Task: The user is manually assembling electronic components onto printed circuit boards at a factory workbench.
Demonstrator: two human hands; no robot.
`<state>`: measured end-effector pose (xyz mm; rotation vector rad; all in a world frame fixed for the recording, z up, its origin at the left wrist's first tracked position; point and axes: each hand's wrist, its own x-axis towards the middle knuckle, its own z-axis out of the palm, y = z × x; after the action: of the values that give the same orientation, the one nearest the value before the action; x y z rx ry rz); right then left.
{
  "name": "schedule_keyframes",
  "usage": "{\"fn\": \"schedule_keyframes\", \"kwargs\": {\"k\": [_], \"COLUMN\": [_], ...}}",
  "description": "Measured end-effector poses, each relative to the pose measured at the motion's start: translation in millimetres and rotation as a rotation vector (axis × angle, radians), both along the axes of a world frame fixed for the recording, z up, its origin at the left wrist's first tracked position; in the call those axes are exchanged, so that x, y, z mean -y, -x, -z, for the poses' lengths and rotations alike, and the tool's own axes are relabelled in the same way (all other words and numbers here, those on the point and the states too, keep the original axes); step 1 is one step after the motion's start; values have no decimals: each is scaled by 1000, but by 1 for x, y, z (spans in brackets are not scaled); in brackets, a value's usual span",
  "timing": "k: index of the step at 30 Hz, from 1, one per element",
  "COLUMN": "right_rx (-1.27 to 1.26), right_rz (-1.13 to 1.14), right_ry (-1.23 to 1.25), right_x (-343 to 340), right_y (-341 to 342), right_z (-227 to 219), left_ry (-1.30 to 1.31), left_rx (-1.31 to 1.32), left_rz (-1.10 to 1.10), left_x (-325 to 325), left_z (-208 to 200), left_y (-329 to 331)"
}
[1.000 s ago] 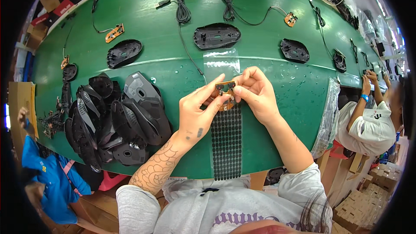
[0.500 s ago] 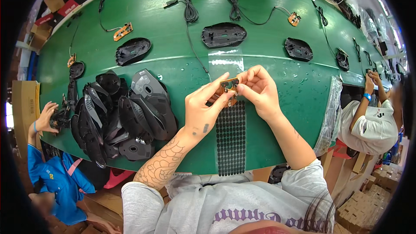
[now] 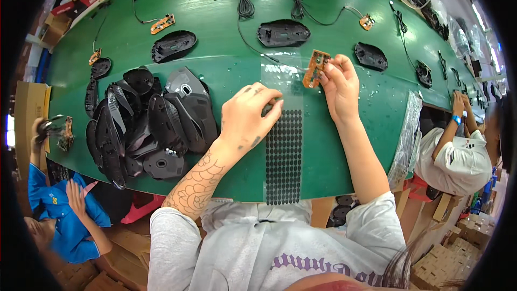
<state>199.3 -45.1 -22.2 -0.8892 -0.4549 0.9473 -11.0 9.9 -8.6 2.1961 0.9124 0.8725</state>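
In my right hand (image 3: 341,83), thumb and fingers pinch the edge of an orange circuit board (image 3: 316,64), held tilted above the green table. A thin black cable (image 3: 252,44) runs from the board up to a coil (image 3: 245,7). My left hand (image 3: 249,116) is apart from the board, its fingers curled and its thumb near the index finger; a dark spot shows between them, too hidden to name. Below it lies a clear sheet with rows of small black oval pads (image 3: 284,161). A black mouse bottom shell (image 3: 283,33) lies open just beyond my hands.
Black mouse top shells (image 3: 156,124) are heaped left of my left arm. More bottom shells (image 3: 370,56), cables (image 3: 293,5) and boards (image 3: 162,23) lie along the far side. Clear plastic bags (image 3: 407,134) hang at the right. A person in blue (image 3: 64,205) works at left, another (image 3: 452,156) at right.
My left hand has let go of the circuit board and drawn back slightly left. My right hand has carried the board up and to the right. The person at left has moved their hands.
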Motion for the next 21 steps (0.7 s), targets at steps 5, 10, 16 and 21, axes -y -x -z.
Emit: {"fn": "schedule_keyframes", "kwargs": {"k": [5,10,16,21], "right_rx": [92,66,108,218], "right_rz": [-7,-76,-107,-112], "right_ry": [-23,-31,16,106], "right_x": [-5,-2,0,1], "right_y": [6,3,3,8], "right_z": [0,0,-6,-10], "left_ry": [-219,-210,-161,-89], "left_rx": [-122,-115,-106,-124], "left_rz": [126,211,184,178], "left_x": [1,9,13,13], "left_z": [4,9,11,11], "left_y": [-4,-16,-20,-23]}}
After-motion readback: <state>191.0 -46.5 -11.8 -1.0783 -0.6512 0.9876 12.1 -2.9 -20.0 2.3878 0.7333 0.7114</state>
